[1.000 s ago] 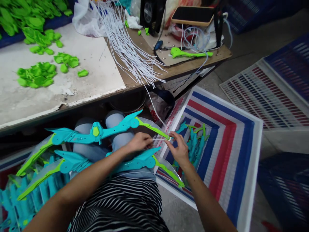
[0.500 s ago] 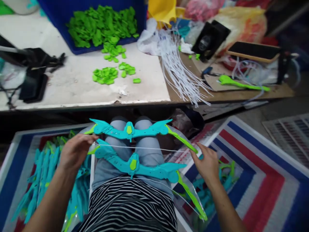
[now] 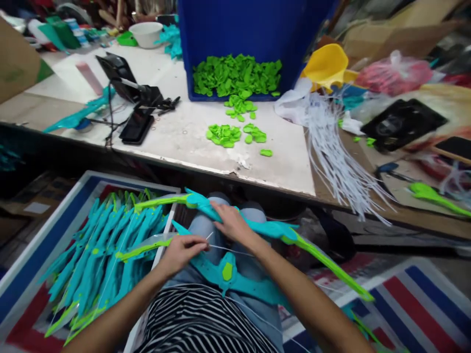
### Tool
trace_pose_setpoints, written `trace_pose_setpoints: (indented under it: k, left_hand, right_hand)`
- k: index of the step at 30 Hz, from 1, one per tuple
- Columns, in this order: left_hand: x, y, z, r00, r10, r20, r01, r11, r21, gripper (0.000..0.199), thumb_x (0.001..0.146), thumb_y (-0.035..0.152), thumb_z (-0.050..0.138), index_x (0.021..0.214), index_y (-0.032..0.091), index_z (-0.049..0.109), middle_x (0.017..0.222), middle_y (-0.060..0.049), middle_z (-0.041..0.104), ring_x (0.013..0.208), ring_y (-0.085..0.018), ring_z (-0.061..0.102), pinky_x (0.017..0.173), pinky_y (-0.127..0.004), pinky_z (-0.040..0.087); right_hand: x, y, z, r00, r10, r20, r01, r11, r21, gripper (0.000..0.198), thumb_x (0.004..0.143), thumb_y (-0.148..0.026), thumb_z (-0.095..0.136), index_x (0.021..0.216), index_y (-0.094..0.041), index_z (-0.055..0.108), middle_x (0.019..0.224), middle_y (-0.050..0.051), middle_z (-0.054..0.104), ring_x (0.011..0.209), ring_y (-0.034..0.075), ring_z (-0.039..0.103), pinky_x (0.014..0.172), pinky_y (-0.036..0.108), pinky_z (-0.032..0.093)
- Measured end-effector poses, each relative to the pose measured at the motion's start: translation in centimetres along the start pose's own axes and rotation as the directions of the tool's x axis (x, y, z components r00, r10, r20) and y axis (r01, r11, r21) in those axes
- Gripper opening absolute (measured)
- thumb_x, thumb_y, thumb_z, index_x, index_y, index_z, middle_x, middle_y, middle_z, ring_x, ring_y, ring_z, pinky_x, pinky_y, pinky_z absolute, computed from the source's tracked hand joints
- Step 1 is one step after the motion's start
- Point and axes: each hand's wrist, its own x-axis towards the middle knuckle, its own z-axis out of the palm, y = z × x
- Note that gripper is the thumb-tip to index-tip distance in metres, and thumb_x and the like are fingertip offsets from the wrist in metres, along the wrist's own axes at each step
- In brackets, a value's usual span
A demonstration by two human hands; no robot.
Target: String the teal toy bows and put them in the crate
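Two turquoise toy bows with lime-green limbs lie across my lap. My right hand (image 3: 233, 223) is closed over the middle of the farther toy bow (image 3: 268, 228), hiding its centre. In front of it, my left hand (image 3: 182, 254) pinches a white string (image 3: 228, 249) between thumb and fingertips. The left wrist is above the left end of the nearer toy bow (image 3: 243, 282), whose lime centre piece faces up. My right forearm crosses over this bow's right part and hides its far end.
A striped bin (image 3: 83, 189) at my left holds several finished-looking bows; another striped bin (image 3: 401, 294) is at right. On the table stand a blue crate (image 3: 250, 29) with green pieces, a bundle of white strings (image 3: 331, 147) and a black phone stand (image 3: 136, 122).
My right hand has left the lime limb at the right and moved to the farther bow's middle. My left hand has shifted right along the string. The view has turned left.
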Motion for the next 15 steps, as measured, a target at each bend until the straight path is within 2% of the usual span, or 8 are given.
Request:
trace_pose_setpoints:
  k: [1, 3, 5, 7, 9, 11, 13, 15]
  left_hand:
    - [-0.1, 0.6, -0.1, 0.996, -0.068, -0.062, 0.055, 0.98, -0.192, 0.028, 0.075, 0.039, 0.071, 0.091, 0.016, 0.069, 0.075, -0.006, 0.073, 0.074, -0.021, 0.069, 0.076, -0.034, 0.053]
    - [0.1, 1.7, -0.1, 0.977, -0.175, -0.125, 0.094, 0.868, -0.488, 0.043, 0.064, 0.044, 0.08, 0.093, 0.015, 0.067, 0.068, -0.004, 0.071, 0.066, -0.02, 0.069, 0.074, -0.035, 0.054]
    - [0.5, 2.8, -0.2, 0.969, -0.213, -0.125, 0.092, 0.782, -0.617, 0.047, 0.055, 0.044, 0.085, 0.084, 0.013, 0.064, 0.064, -0.003, 0.069, 0.062, -0.019, 0.068, 0.071, -0.034, 0.055]
    - [0.8, 3.6, -0.7, 0.968, -0.215, -0.133, 0.081, 0.763, -0.641, 0.045, 0.053, 0.044, 0.086, 0.073, 0.012, 0.061, 0.059, -0.003, 0.067, 0.057, -0.018, 0.067, 0.065, -0.032, 0.055]
    - [1.3, 4.3, -1.6, 0.954, -0.19, -0.231, 0.003, 0.78, -0.626, 0.043, 0.055, 0.044, 0.085, 0.071, 0.013, 0.06, 0.056, -0.002, 0.065, 0.051, -0.016, 0.063, 0.058, -0.029, 0.053]
    - [2.0, 4.7, -3.1, 0.899, -0.137, -0.417, -0.139, 0.813, -0.566, 0.04, 0.057, 0.044, 0.082, 0.072, 0.013, 0.06, 0.055, 0.0, 0.064, 0.046, -0.012, 0.059, 0.052, -0.025, 0.05]
    - [3.1, 5.1, -5.0, 0.813, -0.065, -0.578, -0.255, 0.854, -0.454, 0.037, 0.059, 0.042, 0.08, 0.07, 0.013, 0.06, 0.053, 0.001, 0.063, 0.041, -0.009, 0.054, 0.047, -0.021, 0.046]
    - [4.3, 5.5, -6.7, 0.766, -0.006, -0.643, -0.285, 0.893, -0.348, 0.032, 0.061, 0.039, 0.077, 0.068, 0.013, 0.06, 0.052, 0.001, 0.062, 0.038, -0.007, 0.05, 0.043, -0.02, 0.041]
  right_hand:
    - [-0.2, 0.9, -0.5, 1.0, 0.008, 0.002, -0.008, 0.995, 0.097, 0.068, 0.08, -0.018, 0.062, 0.143, -0.017, 0.038, 0.119, 0.014, 0.063, 0.108, 0.027, 0.06, 0.093, 0.042, 0.048]
    - [-0.5, 3.1, -1.5, 0.999, 0.019, 0.032, -0.027, 0.96, 0.28, 0.07, 0.08, -0.024, 0.062, 0.145, -0.019, 0.036, 0.118, 0.011, 0.065, 0.107, 0.026, 0.062, 0.092, 0.04, 0.049]
    - [-0.4, 5.1, -2.4, 0.996, 0.007, 0.087, -0.043, 0.908, 0.417, 0.066, 0.078, -0.032, 0.063, 0.14, -0.02, 0.043, 0.119, 0.009, 0.065, 0.105, 0.026, 0.063, 0.093, 0.041, 0.05]
    - [-0.1, 6.4, -2.9, 0.992, -0.008, 0.129, -0.059, 0.859, 0.509, 0.062, 0.076, -0.039, 0.065, 0.134, -0.02, 0.052, 0.124, 0.009, 0.064, 0.109, 0.027, 0.062, 0.096, 0.042, 0.049]
    - [0.1, 7.0, -3.3, 0.989, 0.001, 0.15, -0.084, 0.833, 0.547, 0.062, 0.074, -0.043, 0.066, 0.131, -0.02, 0.055, 0.129, 0.008, 0.061, 0.115, 0.029, 0.059, 0.099, 0.042, 0.048]
    - [0.3, 7.1, -3.5, 0.985, 0.016, 0.171, -0.109, 0.828, 0.551, 0.064, 0.073, -0.045, 0.067, 0.13, -0.019, 0.056, 0.131, 0.009, 0.06, 0.119, 0.031, 0.057, 0.101, 0.043, 0.046]
    - [0.4, 7.2, -3.6, 0.981, 0.028, 0.193, -0.132, 0.823, 0.553, 0.066, 0.072, -0.046, 0.068, 0.131, -0.018, 0.056, 0.131, 0.009, 0.059, 0.119, 0.032, 0.056, 0.101, 0.043, 0.046]
    - [0.4, 7.2, -3.7, 0.976, 0.03, 0.214, -0.147, 0.816, 0.559, 0.068, 0.072, -0.047, 0.068, 0.132, -0.018, 0.055, 0.13, 0.01, 0.06, 0.118, 0.032, 0.057, 0.1, 0.043, 0.047]
